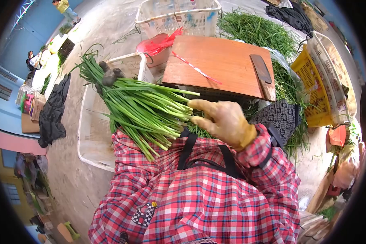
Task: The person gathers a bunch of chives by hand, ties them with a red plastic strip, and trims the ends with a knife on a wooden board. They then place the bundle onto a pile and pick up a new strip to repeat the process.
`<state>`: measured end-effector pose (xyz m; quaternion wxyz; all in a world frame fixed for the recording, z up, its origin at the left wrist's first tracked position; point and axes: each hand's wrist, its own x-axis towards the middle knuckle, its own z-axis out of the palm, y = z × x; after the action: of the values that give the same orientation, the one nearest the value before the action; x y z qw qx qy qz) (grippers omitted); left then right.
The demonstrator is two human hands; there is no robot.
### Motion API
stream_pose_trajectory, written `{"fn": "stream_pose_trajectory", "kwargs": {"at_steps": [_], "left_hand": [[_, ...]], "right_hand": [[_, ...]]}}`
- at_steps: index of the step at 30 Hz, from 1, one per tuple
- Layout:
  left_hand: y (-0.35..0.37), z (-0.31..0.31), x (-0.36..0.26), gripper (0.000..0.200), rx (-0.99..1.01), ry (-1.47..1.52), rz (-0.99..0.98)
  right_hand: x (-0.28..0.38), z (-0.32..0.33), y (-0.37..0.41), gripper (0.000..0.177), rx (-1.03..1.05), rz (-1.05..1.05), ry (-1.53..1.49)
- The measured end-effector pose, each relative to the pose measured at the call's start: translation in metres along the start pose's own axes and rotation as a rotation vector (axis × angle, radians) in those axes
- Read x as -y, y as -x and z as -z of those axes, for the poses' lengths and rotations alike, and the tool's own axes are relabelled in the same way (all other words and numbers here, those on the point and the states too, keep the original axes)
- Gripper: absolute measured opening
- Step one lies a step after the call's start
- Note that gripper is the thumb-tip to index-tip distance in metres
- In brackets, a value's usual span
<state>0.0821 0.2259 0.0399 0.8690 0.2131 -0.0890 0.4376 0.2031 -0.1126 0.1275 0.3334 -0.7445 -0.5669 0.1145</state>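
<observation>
A thick bunch of garlic chives point(142, 105) lies slanted in front of my chest, its pale stem ends to the right and leaf tips to the upper left. My left hand point(108, 75), in a dark grey glove, has its fingers wrapped round the leafy part. At the cut stem ends is my right hand point(221, 120) in a yellowish rubber glove. Its forefinger and a lower finger are spread apart, reaching to the stems; whether they touch is hard to see. Beyond it, a wooden board point(219, 65) bears a cleaver point(261, 71) and a red-and-white strip point(195, 67).
A white crate point(85, 134) stands at the left, below the chives. Further off are a pink tub of red ties point(156, 46) and another white crate point(179, 20). Loose greens point(256, 32) are heaped behind the board. Yellow and white crates point(317, 85) stand at the right.
</observation>
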Motion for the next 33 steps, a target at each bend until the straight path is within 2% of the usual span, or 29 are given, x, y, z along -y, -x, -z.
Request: {"fn": "stream_pose_trajectory", "kwargs": {"at_steps": [3,5,6,8,9,12,13,14,16,20,22,24,26,28,32,33], "left_hand": [[0.002,-0.005,0.003,0.041,0.014,0.003,0.01],[0.006,-0.005,0.002,0.041,0.016,-0.005,0.009],[0.007,-0.005,0.001,0.041,0.014,-0.008,0.006],[0.01,-0.003,0.0,0.041,0.009,-0.011,0.002],[0.009,-0.001,0.0,0.041,0.008,-0.014,0.004],[0.011,0.001,-0.003,0.041,-0.006,-0.015,0.011],[0.012,0.003,-0.005,0.041,-0.014,-0.018,0.008],[0.013,0.005,-0.007,0.041,-0.021,-0.018,0.001],[0.016,0.007,-0.013,0.041,-0.037,-0.023,-0.009],[0.015,0.009,-0.014,0.04,-0.058,-0.033,-0.013],[0.014,0.008,-0.009,0.04,-0.062,-0.036,-0.005],[0.013,0.007,-0.005,0.04,-0.066,-0.038,0.0],[0.011,0.007,-0.002,0.04,-0.075,-0.044,0.004],[0.01,0.009,-0.001,0.04,-0.083,-0.05,0.008],[0.013,0.015,0.002,0.04,-0.095,-0.051,0.018],[0.017,0.018,0.001,0.04,-0.102,-0.058,0.018]], "right_hand": [[-0.008,-0.014,-0.014,0.037,0.059,0.041,0.002],[-0.008,-0.012,-0.011,0.032,-0.012,-0.061,-0.196],[-0.009,-0.016,-0.006,0.026,-0.192,-0.087,-0.389],[-0.017,-0.026,0.006,0.025,-0.347,0.016,-0.403],[-0.016,-0.03,0.009,0.023,-0.369,0.159,-0.219],[-0.001,-0.044,0.017,0.03,-0.19,0.141,0.255],[-0.006,-0.055,0.017,0.036,-0.253,0.173,0.305],[-0.008,-0.056,0.016,0.036,-0.253,0.172,0.309],[-0.008,-0.054,0.011,0.034,-0.408,0.239,0.322],[-0.009,-0.06,0.006,0.032,-0.302,0.207,0.453],[-0.016,-0.067,-0.001,0.027,-0.311,0.216,0.514],[-0.022,-0.072,-0.009,0.021,-0.212,0.177,0.666],[-0.025,-0.072,-0.013,0.016,-0.224,0.158,0.66],[-0.027,-0.06,-0.017,0.011,0.032,0.138,0.512],[-0.046,-0.022,0.004,0.011,-0.03,0.076,0.393],[-0.062,-0.016,0.017,0.012,0.042,-0.034,0.39]]}}
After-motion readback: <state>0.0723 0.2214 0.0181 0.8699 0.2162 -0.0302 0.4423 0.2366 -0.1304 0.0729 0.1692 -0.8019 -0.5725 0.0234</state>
